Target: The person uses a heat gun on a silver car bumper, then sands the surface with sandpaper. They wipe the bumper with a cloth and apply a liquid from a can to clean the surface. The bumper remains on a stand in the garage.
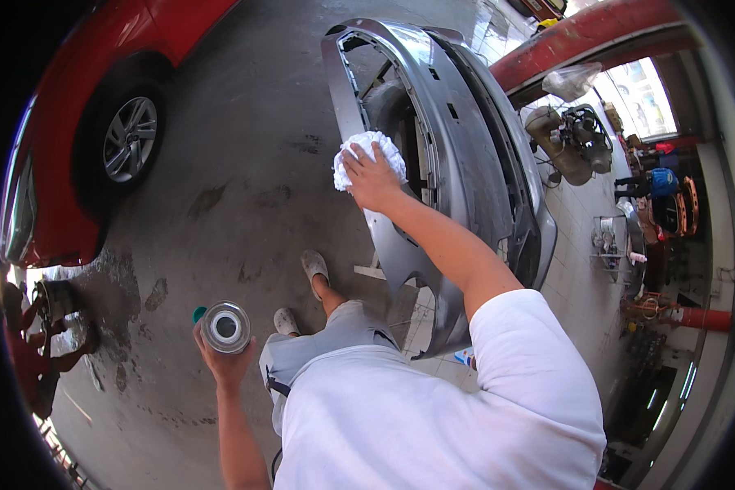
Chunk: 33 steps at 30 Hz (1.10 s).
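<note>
A grey car bumper (474, 147) stands in front of me and to the right, with a large opening along its left part. My right hand (373, 181) presses a bunched white cloth (390, 150) against the bumper's left edge, its fingers bent over the wad. Low on the left, my left hand (227, 363) is wrapped round a clear round container (226, 327), seen from above with a pale ring at its middle. A small green piece (198, 314) shows beside that container; what it is I cannot tell.
A red car (73, 82) with a dark tyre stands at the left. Another person (41, 351) works at the far left near a bucket-like vessel. An engine-like machine (580, 139) and a wire rack (608, 241) stand beyond the bumper. The grey floor (220, 220) has dark wet patches.
</note>
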Each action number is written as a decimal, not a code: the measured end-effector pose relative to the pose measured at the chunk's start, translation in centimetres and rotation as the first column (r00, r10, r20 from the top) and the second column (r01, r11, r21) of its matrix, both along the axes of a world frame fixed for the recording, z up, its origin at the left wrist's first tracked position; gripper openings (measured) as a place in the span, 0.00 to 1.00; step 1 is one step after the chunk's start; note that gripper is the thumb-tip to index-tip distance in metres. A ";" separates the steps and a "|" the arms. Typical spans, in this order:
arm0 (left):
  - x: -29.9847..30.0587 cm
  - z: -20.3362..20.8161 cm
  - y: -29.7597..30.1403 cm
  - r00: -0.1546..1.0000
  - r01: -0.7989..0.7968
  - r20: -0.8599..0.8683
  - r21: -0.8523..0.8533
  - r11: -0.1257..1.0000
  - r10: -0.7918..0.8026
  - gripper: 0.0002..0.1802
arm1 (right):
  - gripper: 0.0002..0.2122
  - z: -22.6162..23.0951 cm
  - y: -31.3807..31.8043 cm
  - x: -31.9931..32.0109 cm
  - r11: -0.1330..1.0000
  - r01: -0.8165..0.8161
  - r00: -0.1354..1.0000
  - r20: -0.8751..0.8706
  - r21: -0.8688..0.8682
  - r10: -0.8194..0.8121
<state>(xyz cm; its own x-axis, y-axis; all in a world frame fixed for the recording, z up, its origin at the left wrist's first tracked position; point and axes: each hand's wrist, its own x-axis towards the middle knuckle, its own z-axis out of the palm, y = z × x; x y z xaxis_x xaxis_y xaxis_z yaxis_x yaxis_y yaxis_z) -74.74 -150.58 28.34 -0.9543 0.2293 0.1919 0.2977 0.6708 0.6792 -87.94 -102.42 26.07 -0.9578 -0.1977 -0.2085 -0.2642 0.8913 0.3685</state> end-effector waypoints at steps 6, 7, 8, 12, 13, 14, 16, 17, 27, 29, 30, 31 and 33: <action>-0.7 0.8 0.4 0.980 0.189 -0.061 0.029 0.982 -0.187 0.42 | 0.28 -1.4 -3.0 20.0 0.979 -0.135 0.986 -0.122 -0.155 0.117; -0.7 1.0 0.4 0.967 0.243 -0.089 0.037 0.969 -0.239 0.42 | 0.29 -2.0 -2.9 23.2 0.979 -0.136 0.985 -0.123 -0.153 0.118; -0.3 1.0 0.2 0.965 0.254 -0.086 0.046 0.966 -0.249 0.42 | 0.30 -3.1 -2.8 26.2 0.980 -0.136 0.986 -0.113 -0.145 0.120; 1.8 0.6 -0.9 0.949 0.307 -0.077 0.007 0.952 -0.306 0.42 | 0.32 -4.6 -2.3 30.3 0.983 -0.166 0.969 -0.197 -0.072 0.149; 2.5 0.3 -1.5 0.942 0.328 -0.074 -0.015 0.944 -0.329 0.43 | 0.31 -4.9 -2.1 30.0 0.990 -0.113 0.960 -0.266 -0.088 0.086; 3.1 -0.4 -2.1 0.925 0.370 -0.078 -0.041 0.928 -0.372 0.43 | 0.31 -4.6 -2.1 28.6 0.984 -0.014 0.939 -0.340 -0.180 -0.049; 4.2 -0.1 -2.4 0.903 0.425 -0.046 -0.062 0.903 -0.428 0.43 | 0.32 -3.4 -1.2 24.4 0.909 0.244 0.826 -0.418 -0.339 -0.377; 4.8 0.1 -2.1 0.887 0.458 -0.017 -0.077 0.886 -0.461 0.44 | 0.32 -3.0 -0.7 22.4 0.822 0.393 0.725 -0.411 -0.412 -0.553; 11.4 0.3 -5.7 0.940 0.306 -0.094 -0.193 0.932 -0.328 0.44 | 0.29 -3.1 4.4 36.0 0.917 0.340 0.826 -0.398 -0.211 -0.398; 13.8 -0.4 -4.7 0.956 0.271 -0.069 -0.161 0.949 -0.285 0.44 | 0.29 -4.6 3.7 39.8 0.948 0.266 0.881 -0.356 -0.174 -0.312; 15.2 -0.8 -4.2 0.966 0.245 -0.056 -0.139 0.960 -0.254 0.43 | 0.29 -5.2 2.9 41.7 0.955 0.249 0.891 -0.348 -0.160 -0.291; 16.7 -0.7 -3.5 0.967 0.242 -0.046 -0.137 0.961 -0.250 0.43 | 0.29 -5.9 2.3 43.5 0.961 0.232 0.901 -0.341 -0.147 -0.270; 19.7 -0.4 -1.9 0.963 0.260 -0.027 -0.156 0.953 -0.268 0.42 | 0.27 -7.7 1.5 46.6 0.972 0.161 0.908 -0.360 -0.169 -0.213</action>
<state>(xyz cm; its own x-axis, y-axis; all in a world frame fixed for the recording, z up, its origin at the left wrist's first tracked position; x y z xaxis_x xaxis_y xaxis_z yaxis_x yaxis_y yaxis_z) -55.01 -152.47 27.95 -0.8466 0.5012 0.1792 0.5069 0.6566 0.5585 -41.32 -100.96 18.39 -0.9822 -0.0080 0.1874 0.0461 0.9582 0.2823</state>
